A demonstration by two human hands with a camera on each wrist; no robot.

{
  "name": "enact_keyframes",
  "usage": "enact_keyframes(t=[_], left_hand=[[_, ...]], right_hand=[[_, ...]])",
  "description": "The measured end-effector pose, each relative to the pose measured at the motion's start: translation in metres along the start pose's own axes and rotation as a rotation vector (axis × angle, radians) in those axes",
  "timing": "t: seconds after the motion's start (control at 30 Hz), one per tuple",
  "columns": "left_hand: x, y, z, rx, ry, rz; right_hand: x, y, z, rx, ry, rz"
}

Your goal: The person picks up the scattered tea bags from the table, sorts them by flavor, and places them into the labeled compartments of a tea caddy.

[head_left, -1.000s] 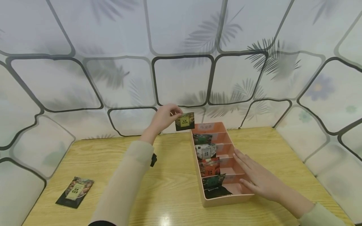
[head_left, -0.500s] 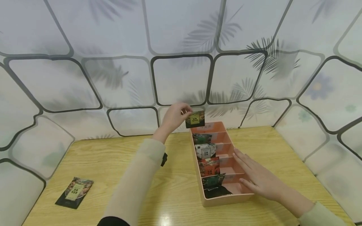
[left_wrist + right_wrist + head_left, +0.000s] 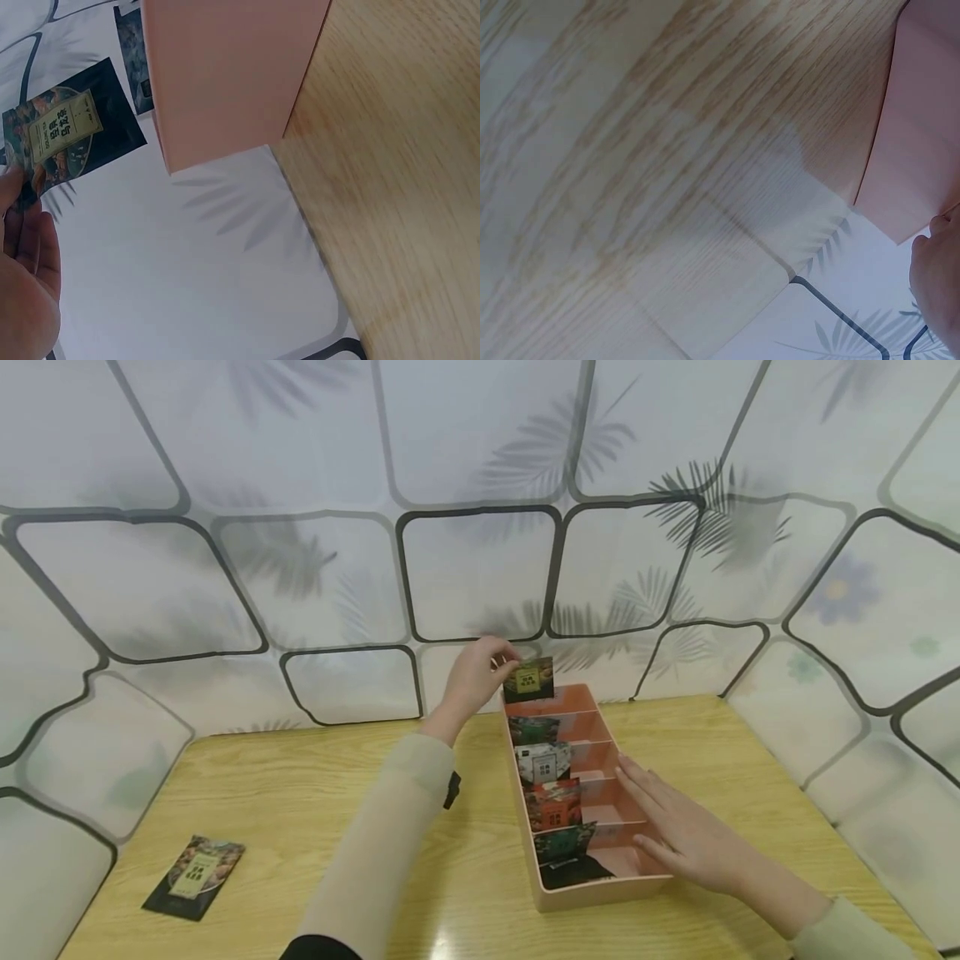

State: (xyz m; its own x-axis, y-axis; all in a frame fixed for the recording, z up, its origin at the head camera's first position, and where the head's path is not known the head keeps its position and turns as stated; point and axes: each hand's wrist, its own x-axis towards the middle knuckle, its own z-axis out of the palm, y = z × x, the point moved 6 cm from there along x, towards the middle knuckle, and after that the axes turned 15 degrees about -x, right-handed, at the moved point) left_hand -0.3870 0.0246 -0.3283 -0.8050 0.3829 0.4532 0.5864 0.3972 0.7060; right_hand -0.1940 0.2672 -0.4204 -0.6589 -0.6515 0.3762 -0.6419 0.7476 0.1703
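Observation:
My left hand (image 3: 477,677) pinches a dark tea packet with a yellow-green label (image 3: 529,680) by its edge, over the far end of a pink divided box (image 3: 534,877). In the left wrist view the packet (image 3: 71,127) appears beside the box's outer wall (image 3: 225,75). Resting on the box's right side rim is my right hand (image 3: 686,831), fingers extended. Inside the compartments stand a green packet (image 3: 534,728), a white one (image 3: 543,763), a red one (image 3: 555,806) and, nearest me, a dark green one (image 3: 564,843) with a black packet lying in front.
Another dark packet with a yellow-green label (image 3: 193,877) lies flat on the wooden table (image 3: 300,802) at the left. A patterned wall covering (image 3: 480,577) rises right behind the table's far edge.
My left hand has moved right with the tea packet, from beside the box's far left corner to over its far compartment. The right hand has stayed at the rim.

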Motion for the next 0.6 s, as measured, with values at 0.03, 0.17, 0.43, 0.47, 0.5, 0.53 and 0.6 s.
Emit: enact_keyframes(t=[0.03,0.17,0.43,0.47,0.5,0.53,0.6], left_hand=[[0.0,-0.001,0.001,0.001,0.002,0.0],[-0.002,-0.006,0.007,0.016,-0.007,-0.002],[-0.008,-0.021,0.02,0.046,-0.066,-0.04],[-0.008,-0.022,0.022,0.054,-0.075,-0.044],[-0.009,-0.023,0.023,0.063,-0.085,-0.045],[-0.01,-0.024,0.025,0.072,-0.095,-0.049],[-0.011,-0.026,0.029,0.089,-0.117,-0.053]], right_hand=[[0.0,0.0,0.0,0.001,-0.002,0.0],[0.0,-0.001,-0.001,0.002,-0.011,0.001],[0.002,-0.002,0.0,0.001,-0.038,0.008],[0.002,-0.002,0.0,-0.002,-0.046,0.01],[0.002,-0.002,0.0,-0.001,-0.052,0.013],[0.001,-0.002,0.0,0.0,-0.056,0.014],[0.001,-0.002,0.001,-0.007,-0.067,0.016]])
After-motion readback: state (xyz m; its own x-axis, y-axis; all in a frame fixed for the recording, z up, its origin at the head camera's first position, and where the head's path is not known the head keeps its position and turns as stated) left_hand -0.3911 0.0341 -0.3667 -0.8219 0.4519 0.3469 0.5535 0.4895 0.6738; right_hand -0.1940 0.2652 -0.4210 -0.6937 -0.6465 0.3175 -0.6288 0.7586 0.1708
